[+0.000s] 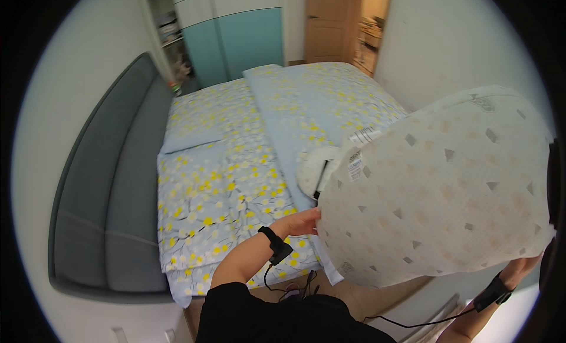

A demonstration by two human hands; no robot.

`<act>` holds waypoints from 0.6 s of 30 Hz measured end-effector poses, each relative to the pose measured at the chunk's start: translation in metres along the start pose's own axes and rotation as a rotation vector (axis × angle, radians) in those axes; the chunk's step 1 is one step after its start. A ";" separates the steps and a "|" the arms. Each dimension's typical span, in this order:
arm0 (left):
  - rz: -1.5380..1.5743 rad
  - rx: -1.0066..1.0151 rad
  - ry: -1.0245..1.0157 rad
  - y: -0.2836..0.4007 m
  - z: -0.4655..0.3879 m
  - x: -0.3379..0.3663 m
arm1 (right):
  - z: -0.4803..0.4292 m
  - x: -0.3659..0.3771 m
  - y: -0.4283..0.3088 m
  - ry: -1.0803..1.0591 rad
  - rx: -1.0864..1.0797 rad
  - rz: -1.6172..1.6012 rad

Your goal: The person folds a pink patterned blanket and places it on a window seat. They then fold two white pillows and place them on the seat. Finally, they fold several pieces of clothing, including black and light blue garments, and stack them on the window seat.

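Observation:
A large whitish fabric item [433, 192], perhaps a stuffed pillow or folded pad, is raised at the right, patterned with grey and beige shapes. Its left edge is in the grip of my left hand [305, 222], whose fingertips go partly behind it. At its lower right corner my right hand [524, 267] grasps the edge, also partly hidden. Sewn labels [355, 166] show near the left end. Behind that end, a rounded pale piece [311, 170] with a black strap lies over the bed. Each of my wrists wears a black strapped device with a cable.
The bed has a blue floral duvet [336, 95] and pillows [194, 206] in matching fabric. A grey padded headboard [88, 201] stands at the left. Beyond are a teal and white wardrobe [250, 42] and a wooden door [329, 24]. Walls flank both sides; a white cabinet is lower left.

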State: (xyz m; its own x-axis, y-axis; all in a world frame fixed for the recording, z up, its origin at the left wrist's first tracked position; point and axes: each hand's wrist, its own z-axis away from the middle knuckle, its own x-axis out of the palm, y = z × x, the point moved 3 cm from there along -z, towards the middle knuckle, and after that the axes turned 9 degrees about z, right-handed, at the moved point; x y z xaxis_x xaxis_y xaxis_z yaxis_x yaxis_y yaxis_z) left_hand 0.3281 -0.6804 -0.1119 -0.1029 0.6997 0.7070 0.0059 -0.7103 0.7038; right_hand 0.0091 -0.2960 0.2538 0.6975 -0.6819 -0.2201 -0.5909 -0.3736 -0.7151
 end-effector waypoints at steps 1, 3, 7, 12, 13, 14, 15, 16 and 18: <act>0.015 0.054 0.044 0.003 0.023 -0.012 | -0.019 0.024 0.012 -0.117 0.041 -0.284; 0.045 0.119 0.187 0.014 0.074 -0.023 | -0.063 0.070 0.036 -0.315 0.139 -0.831; 0.080 0.310 0.594 0.022 0.164 -0.031 | -0.124 0.153 0.106 0.188 0.413 -0.824; 0.211 0.651 0.968 -0.007 0.279 -0.004 | -0.140 0.294 0.151 -0.228 0.473 -0.821; 0.253 0.693 1.003 -0.023 0.304 0.004 | -0.136 0.318 0.157 -0.242 0.515 -0.792; 0.267 0.710 1.077 -0.041 0.329 0.012 | -0.130 0.344 0.159 -0.313 0.523 -0.824; 0.263 0.753 1.105 -0.061 0.351 0.022 | -0.124 0.369 0.160 -0.374 0.521 -0.857; 0.326 0.747 1.179 -0.083 0.373 0.031 | -0.117 0.394 0.162 -0.404 0.558 -0.837; 0.379 0.777 1.223 -0.122 0.411 0.048 | -0.105 0.448 0.156 -0.520 0.577 -0.851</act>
State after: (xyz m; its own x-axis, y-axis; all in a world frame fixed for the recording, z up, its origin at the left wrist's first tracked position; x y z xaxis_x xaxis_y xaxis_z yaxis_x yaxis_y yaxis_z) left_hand 0.7315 -0.5287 -0.1356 -0.7184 -0.2854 0.6343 0.6948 -0.3380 0.6349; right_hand 0.1868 -0.7253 0.1131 0.9436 0.0450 0.3280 0.3310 -0.1531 -0.9311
